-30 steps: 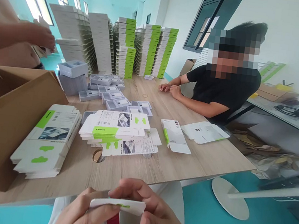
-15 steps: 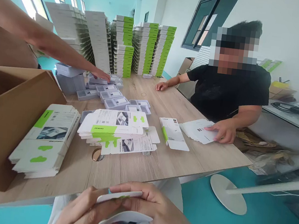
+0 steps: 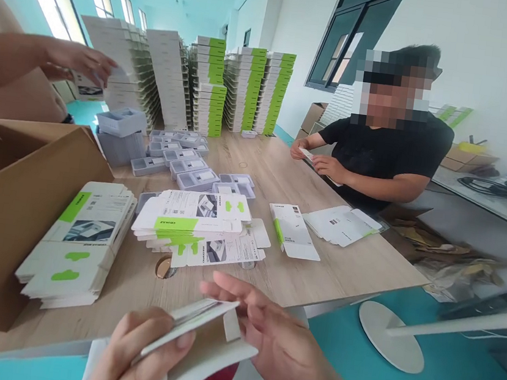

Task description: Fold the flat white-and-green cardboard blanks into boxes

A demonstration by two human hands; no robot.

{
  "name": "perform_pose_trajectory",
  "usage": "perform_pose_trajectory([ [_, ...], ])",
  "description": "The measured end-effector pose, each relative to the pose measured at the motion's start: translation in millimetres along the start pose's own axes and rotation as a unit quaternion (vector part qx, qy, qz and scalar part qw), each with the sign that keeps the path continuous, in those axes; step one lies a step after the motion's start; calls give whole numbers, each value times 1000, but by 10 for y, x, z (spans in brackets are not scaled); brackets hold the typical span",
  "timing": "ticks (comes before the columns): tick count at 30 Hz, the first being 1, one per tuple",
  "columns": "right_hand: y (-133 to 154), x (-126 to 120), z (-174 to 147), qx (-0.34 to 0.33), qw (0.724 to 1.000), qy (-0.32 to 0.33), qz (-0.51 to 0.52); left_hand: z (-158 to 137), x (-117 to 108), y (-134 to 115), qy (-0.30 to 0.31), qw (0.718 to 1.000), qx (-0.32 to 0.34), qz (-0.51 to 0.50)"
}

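Note:
Low in front of me, my left hand (image 3: 141,349) grips a white cardboard box (image 3: 198,337) by its left side, thumb on the near panel. The box is partly unfolded, its right end gaping, with a small side flap sticking out. My right hand (image 3: 264,327) is beside that open end, fingers extended and apart; whether it touches the cardboard I cannot tell. Beyond my hands a pile of flat printed boxes (image 3: 194,220) with green panels lies on the wooden table (image 3: 223,288). Left of it sits a banded stack of flat boxes (image 3: 87,225).
A large brown carton (image 3: 48,202) stands at the left edge. Clear plastic trays (image 3: 197,177) lie mid-table, with tall stacks of boxes (image 3: 209,98) behind. A person in black (image 3: 387,151) handles a box at right; another person's hand (image 3: 82,61) holds one at left.
The box in my hands has opened up, and my right hand has released its pinch and spread. The right co-worker has lifted a box; the left person's hand has drawn back from the trays.

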State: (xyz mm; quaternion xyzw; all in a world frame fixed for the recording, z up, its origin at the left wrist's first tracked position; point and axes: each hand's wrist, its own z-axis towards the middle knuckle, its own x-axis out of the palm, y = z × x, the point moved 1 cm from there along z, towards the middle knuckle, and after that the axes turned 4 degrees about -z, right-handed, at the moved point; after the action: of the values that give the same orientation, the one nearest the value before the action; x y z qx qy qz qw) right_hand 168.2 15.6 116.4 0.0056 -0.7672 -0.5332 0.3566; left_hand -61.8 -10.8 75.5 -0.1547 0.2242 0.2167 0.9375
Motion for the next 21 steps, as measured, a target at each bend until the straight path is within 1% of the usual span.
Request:
perform_pose_trajectory([
  [2, -54, 71, 19, -49, 998, -35, 25, 17, 66, 15, -35, 999, -25, 26],
  [4, -132, 151, 65, -86, 992, -74, 56, -3, 159, 5, -60, 994, -81, 43],
  [6, -196, 213, 121, -107, 984, -118, 82, -55, 252, -6, -59, 990, -123, 37],
  [9, -231, 253, 197, -112, 977, -152, 94, -147, 351, 26, -50, 988, -143, 15],
  [10, -232, 256, 221, -110, 977, -153, 97, -168, 374, 49, -60, 987, -148, 8],
  [13, -237, 258, 288, -98, 976, -164, 108, -165, 434, 101, -115, 979, -170, -15],
  [18, -291, 294, 351, -115, 954, -232, 149, -24, 509, 26, -165, 960, -215, -65],
  [21, -324, 316, 348, -122, 949, -244, 161, 8, 515, -13, -191, 958, -202, -74],
])
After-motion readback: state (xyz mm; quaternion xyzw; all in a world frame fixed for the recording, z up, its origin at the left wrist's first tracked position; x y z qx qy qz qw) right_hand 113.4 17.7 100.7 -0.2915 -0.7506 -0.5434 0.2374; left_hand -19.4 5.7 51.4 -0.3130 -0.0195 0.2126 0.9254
